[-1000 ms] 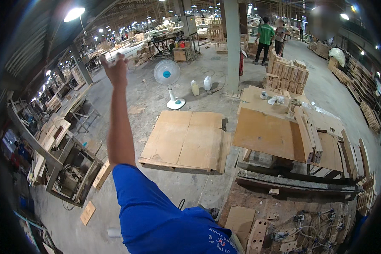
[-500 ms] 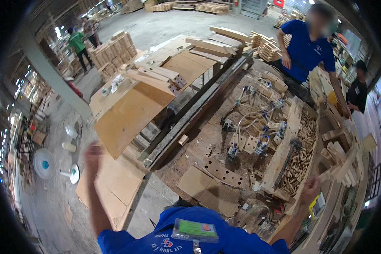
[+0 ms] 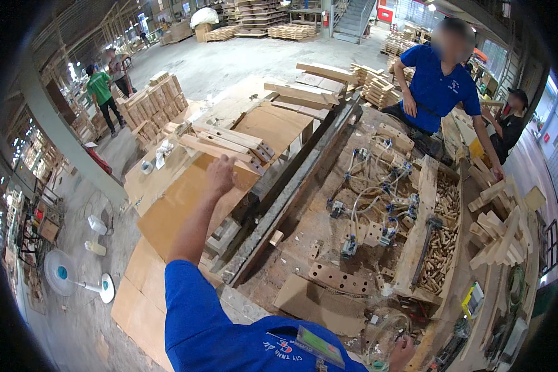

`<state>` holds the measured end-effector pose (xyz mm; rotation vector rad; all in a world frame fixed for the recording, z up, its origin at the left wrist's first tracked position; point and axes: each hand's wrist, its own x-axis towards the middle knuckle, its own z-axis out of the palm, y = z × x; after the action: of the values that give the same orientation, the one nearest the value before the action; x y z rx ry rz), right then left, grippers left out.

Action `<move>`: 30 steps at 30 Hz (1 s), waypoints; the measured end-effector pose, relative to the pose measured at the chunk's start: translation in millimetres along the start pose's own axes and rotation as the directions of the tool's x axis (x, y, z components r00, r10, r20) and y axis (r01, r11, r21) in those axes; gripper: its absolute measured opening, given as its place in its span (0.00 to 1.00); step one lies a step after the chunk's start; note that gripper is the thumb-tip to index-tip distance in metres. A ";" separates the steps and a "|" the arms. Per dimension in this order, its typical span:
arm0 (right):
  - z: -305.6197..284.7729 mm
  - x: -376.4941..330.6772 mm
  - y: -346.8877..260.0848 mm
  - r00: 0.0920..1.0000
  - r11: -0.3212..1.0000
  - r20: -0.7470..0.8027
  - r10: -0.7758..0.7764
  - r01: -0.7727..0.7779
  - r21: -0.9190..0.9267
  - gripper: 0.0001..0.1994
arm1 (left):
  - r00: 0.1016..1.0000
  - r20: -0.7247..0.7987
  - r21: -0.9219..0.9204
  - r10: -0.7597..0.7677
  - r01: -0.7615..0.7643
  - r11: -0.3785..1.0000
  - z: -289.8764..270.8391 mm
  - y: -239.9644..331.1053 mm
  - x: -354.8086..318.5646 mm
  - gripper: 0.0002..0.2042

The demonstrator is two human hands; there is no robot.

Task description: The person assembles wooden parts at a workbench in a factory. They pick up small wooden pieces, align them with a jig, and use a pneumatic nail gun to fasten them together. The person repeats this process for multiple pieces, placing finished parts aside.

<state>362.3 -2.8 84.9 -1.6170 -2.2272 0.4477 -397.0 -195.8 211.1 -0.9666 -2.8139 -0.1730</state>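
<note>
The left hand point(image 3: 221, 174) reaches out with its fingers curled loosely and empty over the plywood sheet point(image 3: 186, 204), wooden slats point(image 3: 229, 139) lying just beyond the fingertips, while the right hand point(image 3: 403, 351) sits low at the counter point(image 3: 316, 223), its grip too hidden to tell.

Flat tan plywood sheet point(image 3: 186, 198), tilted
</note>
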 end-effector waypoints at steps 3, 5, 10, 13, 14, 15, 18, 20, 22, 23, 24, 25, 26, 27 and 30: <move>9.8 -4.1 -14.5 0.999 0.999 0.026 0.046 -0.047 0.015 0.17 | 0.993 -0.102 0.116 0.053 -0.041 0.992 -1.5 -33.6 39.6 0.27; 18.0 -14.7 -24.2 0.992 0.993 0.045 0.115 -0.116 0.006 0.16 | 0.988 -0.097 0.139 0.117 -0.103 0.985 15.0 -36.8 57.9 0.29; 27.5 -0.5 -66.0 0.982 0.987 0.102 0.157 -0.152 -0.054 0.17 | 0.966 -0.018 0.230 0.257 -0.246 0.942 16.7 -43.4 81.3 0.36; 23.2 -3.8 -79.1 0.993 0.997 0.091 0.079 -0.079 0.001 0.16 | 0.977 0.007 0.269 0.215 -0.208 0.940 17.4 -41.0 82.2 0.39; 20.1 -5.0 -86.9 0.982 0.992 0.138 0.126 -0.125 -0.014 0.16 | 0.971 0.003 0.305 0.238 -0.227 0.925 13.5 -43.9 82.5 0.40; 15.8 -4.4 -94.9 0.969 0.986 0.183 0.168 -0.165 -0.033 0.16 | 0.966 -0.003 0.336 0.257 -0.241 0.911 8.2 -44.1 85.4 0.41; 15.1 -8.9 -102.5 0.985 0.997 0.150 0.082 -0.080 -0.023 0.16 | 0.958 0.075 0.270 0.278 -0.288 0.919 -2.6 -49.0 87.5 0.40; 17.4 -5.0 -100.7 0.988 0.996 0.128 0.085 -0.087 0.011 0.17 | 0.945 0.031 0.259 0.325 -0.322 0.911 -10.2 -51.2 85.4 0.38; 17.8 -9.6 -100.4 0.986 0.992 0.131 0.107 -0.115 0.053 0.17 | 0.918 -0.029 0.276 0.395 -0.373 0.886 -10.1 -47.7 75.5 0.35; 18.1 -7.3 -100.8 0.984 0.989 0.137 0.113 -0.125 0.082 0.17 | 0.902 -0.050 0.275 0.430 -0.401 0.874 -13.9 -47.4 70.9 0.33; 13.7 -9.4 -100.9 0.980 0.984 0.146 0.137 -0.152 0.097 0.17 | 0.879 -0.058 0.263 0.473 -0.444 0.857 -13.0 -43.0 62.5 0.31; 10.5 -13.4 -96.2 0.984 0.992 0.135 0.119 -0.124 0.031 0.17 | 0.850 -0.055 0.245 0.524 -0.497 0.832 -9.5 -35.9 53.1 0.30; 9.7 -11.3 -90.9 0.987 0.995 0.130 0.100 -0.096 -0.034 0.17 | 0.824 -0.038 0.179 0.565 -0.551 0.815 -7.4 -28.2 45.6 0.29; 9.1 -6.9 -87.0 0.979 0.995 0.178 0.103 -0.103 -0.013 0.17 | 0.798 -0.014 0.120 0.602 -0.597 0.793 -9.5 -24.3 35.6 0.29; 10.9 3.0 -66.1 0.991 0.993 0.104 0.083 -0.091 0.074 0.16 | 0.728 0.050 -0.012 0.684 -0.684 0.729 -1.1 7.8 0.1 0.29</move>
<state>300.9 -20.2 105.2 -1.6905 -2.1871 0.6452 -392.1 -189.7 212.6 -1.9452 -2.2763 -0.0377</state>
